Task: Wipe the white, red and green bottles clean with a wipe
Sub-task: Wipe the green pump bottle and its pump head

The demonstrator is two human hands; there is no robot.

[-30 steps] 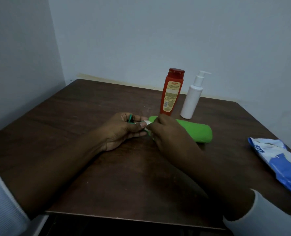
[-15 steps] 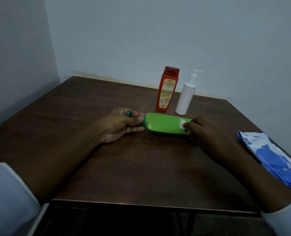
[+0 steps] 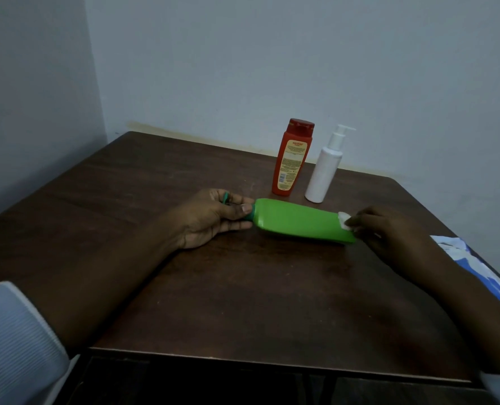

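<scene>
head view: green bottle point(image 3: 298, 222) lies mid-way across the tabletop point(image 3: 243, 287); our left grip point(image 3: 210, 220) is curled round its cap point(image 3: 249, 216), our right grip point(image 3: 386, 229) pinches the wipe point(image 3: 344, 220) against its base end. red bottle point(image 3: 292, 159) and white bottle point(image 3: 325, 171) stand near the far edge; we judge the wiping unfinished.

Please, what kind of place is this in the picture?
Probably a corner of a plain room, perhaps at home. A dark wooden table stands against bare pale walls, and on it are a red bottle, a white bottle, a green bottle and a pack of wipes.
</scene>
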